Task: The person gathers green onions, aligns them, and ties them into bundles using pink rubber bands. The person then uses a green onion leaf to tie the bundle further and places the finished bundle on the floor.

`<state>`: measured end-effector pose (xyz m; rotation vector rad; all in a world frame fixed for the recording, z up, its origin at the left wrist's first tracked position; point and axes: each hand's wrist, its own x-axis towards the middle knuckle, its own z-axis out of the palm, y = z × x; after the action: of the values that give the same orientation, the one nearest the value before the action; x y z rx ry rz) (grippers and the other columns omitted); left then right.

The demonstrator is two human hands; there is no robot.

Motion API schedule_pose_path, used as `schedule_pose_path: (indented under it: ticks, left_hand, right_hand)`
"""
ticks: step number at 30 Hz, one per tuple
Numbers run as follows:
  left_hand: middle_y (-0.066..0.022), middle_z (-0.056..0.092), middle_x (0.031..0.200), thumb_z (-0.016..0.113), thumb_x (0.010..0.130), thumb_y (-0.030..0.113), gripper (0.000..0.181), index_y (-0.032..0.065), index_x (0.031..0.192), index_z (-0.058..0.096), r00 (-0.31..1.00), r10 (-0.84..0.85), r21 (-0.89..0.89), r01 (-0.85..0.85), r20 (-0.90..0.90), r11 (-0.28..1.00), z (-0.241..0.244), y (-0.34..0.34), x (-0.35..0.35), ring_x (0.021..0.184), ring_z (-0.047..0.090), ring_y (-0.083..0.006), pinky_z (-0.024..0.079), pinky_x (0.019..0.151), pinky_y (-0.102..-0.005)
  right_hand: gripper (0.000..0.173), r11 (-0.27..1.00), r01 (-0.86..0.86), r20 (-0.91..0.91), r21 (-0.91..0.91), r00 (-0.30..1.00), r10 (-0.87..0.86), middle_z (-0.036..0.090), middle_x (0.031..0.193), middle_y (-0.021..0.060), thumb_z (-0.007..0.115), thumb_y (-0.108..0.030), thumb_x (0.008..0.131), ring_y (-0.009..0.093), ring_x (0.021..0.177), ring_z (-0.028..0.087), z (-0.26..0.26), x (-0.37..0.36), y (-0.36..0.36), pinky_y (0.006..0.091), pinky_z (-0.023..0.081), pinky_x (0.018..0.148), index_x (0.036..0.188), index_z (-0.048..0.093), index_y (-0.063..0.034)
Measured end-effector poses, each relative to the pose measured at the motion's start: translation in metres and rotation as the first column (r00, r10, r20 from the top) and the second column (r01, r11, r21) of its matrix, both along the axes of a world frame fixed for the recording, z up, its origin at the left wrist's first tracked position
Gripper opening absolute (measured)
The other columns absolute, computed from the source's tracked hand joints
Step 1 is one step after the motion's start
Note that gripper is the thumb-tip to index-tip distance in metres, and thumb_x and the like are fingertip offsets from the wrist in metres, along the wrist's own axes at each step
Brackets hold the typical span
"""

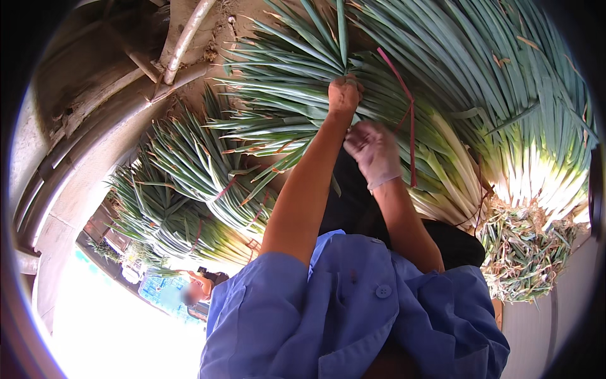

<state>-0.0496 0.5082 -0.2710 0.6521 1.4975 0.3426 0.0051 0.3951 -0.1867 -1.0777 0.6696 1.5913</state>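
A large bundle of green onions [284,90] lies across in front of me, its leaf tips to the left and its pale stalks to the right. My left hand [344,96], bare, is closed in a fist at the middle of the bundle, where the leaves draw together. Anything else inside that fist is hidden. Just below and to the right is my right hand [373,150] in a thin whitish glove. Its fingers are curled and blurred, so what they hold cannot be made out. A pink tie strip [412,137] hangs over the bundle to the right.
More green onions [454,61] are heaped at the upper right, above a pile of leaf scraps [525,256]. Tied bundles [189,189] lie to the left. A metal pipe frame [189,38] stands at the upper left. Another person [201,286] is farther off, near blue crates [163,291].
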Motion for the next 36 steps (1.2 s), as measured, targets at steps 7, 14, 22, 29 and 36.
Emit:
schedule_pose_path:
  ticks: [7, 14, 22, 29, 36]
  left_hand:
    - [-0.0098, 0.069, 0.083, 0.056, 0.082, 0.009, 0.017, 0.0096, 0.082, 0.073, 0.061, -0.457, -0.083, 0.954, -0.887, 0.288, -0.049, -0.014, 0.014, 0.082, 0.068, -0.0251, 0.053, 0.066, -0.0351]
    - [-0.0148, 0.063, 0.071, 0.048, 0.091, 0.015, 0.027, -0.0031, 0.078, 0.062, 0.992, -0.079, 0.158, 0.093, -0.093, 0.983, -0.018, -0.001, -0.002, 0.064, 0.059, -0.0279, 0.046, 0.062, -0.039]
    - [-0.0076, 0.059, 0.076, 0.047, 0.096, 0.018, 0.024, -0.0002, 0.085, 0.06, 0.86, 0.096, -0.175, -0.009, 0.501, 0.985, 0.04, 0.003, -0.05, 0.065, 0.048, -0.0184, 0.04, 0.067, -0.0325]
    - [-0.0163, 0.066, 0.075, 0.058, 0.081, 0.01, 0.013, 0.0003, 0.083, 0.066, -0.167, -0.832, 0.381, 0.829, -0.528, -0.408, 0.04, 0.007, -0.04, 0.071, 0.064, -0.0261, 0.051, 0.066, -0.038]
    - [-0.0138, 0.066, 0.076, 0.057, 0.082, 0.009, 0.013, 0.0009, 0.082, 0.067, 0.814, -0.564, 0.266, 0.518, 0.137, 0.813, 0.001, 0.005, -0.036, 0.071, 0.064, -0.0235, 0.052, 0.067, -0.0354]
  right_hand:
    - [0.033, 0.975, -0.222, -0.06, -0.029, 0.974, 0.22, 0.065, 0.101, 0.0137, 0.059, -0.031, 0.097, 0.015, 0.069, 0.061, -0.007, -0.068, 0.029, 0.0316, 0.051, 0.063, 0.116, 0.055, -0.0035]
    - [0.019, 0.967, -0.243, -0.07, -0.074, 0.969, 0.238, 0.055, 0.068, 0.0033, 0.058, -0.022, 0.094, 0.011, 0.051, 0.047, -0.01, -0.028, 0.002, 0.0273, 0.038, 0.045, 0.087, 0.057, -0.0051]
    - [0.024, 0.83, -0.529, 0.254, -0.176, 0.79, 0.558, 0.048, 0.059, 0.0012, 0.06, -0.024, 0.091, 0.008, 0.044, 0.037, 0.002, 0.071, 0.07, 0.0249, 0.028, 0.041, 0.075, 0.058, -0.0061]
    - [0.023, -0.404, -0.736, 0.722, -0.543, -0.655, 0.223, 0.07, 0.092, 0.0166, 0.058, -0.018, 0.08, 0.033, 0.09, 0.068, 0.027, 0.007, 0.164, 0.0425, 0.054, 0.08, 0.093, 0.072, -0.0045]
    - [0.024, 0.617, -0.771, 0.891, 0.156, 0.38, 0.25, 0.067, 0.075, 0.0079, 0.062, -0.029, 0.087, 0.019, 0.063, 0.063, 0.054, 0.032, 0.088, 0.0317, 0.05, 0.059, 0.086, 0.069, -0.0055]
